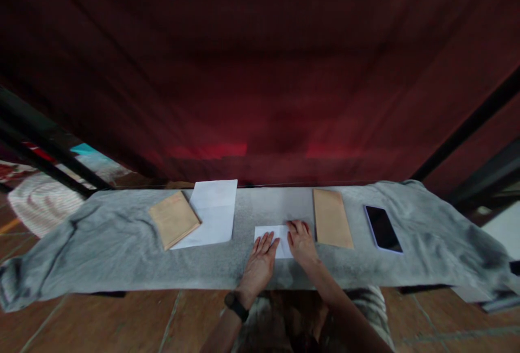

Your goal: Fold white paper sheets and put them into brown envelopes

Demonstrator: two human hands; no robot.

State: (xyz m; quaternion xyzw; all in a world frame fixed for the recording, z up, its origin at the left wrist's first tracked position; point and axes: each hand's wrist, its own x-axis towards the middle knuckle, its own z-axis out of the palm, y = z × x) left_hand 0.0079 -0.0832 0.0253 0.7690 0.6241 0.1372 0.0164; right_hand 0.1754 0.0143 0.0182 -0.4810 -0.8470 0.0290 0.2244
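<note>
I have a deep red fabric curtain (260,71) filling the far side of my view; in front of it a long, wrinkled grey cloth (276,207) covers a narrow work surface and bears everything I list here; the largest item on it is a flat white rectangular paper sheet (215,212), left of centre; 2 flat tan rectangles of paper come next, envelope-like, though I cannot tell whether either has anything inside; the right-hand tan paper rectangle (333,219) lies near my right hand (301,244); the left-hand tan paper rectangle (174,219), set askew, overlaps the white sheet; a dark-screened rectangular phone with a pale lilac edge (384,228) lies farther right; the small white oblong of paper (283,244) sits near the middle, flat, plain and partly hidden under my 2 hands; my left hand (259,263) is spread palm down on its left part, fingers extended and grasping nothing; my right hand's fingers bend loosely over its right end, and I cannot tell whether they pinch it; a black wristwatch (236,306) circles my left wrist.
</note>
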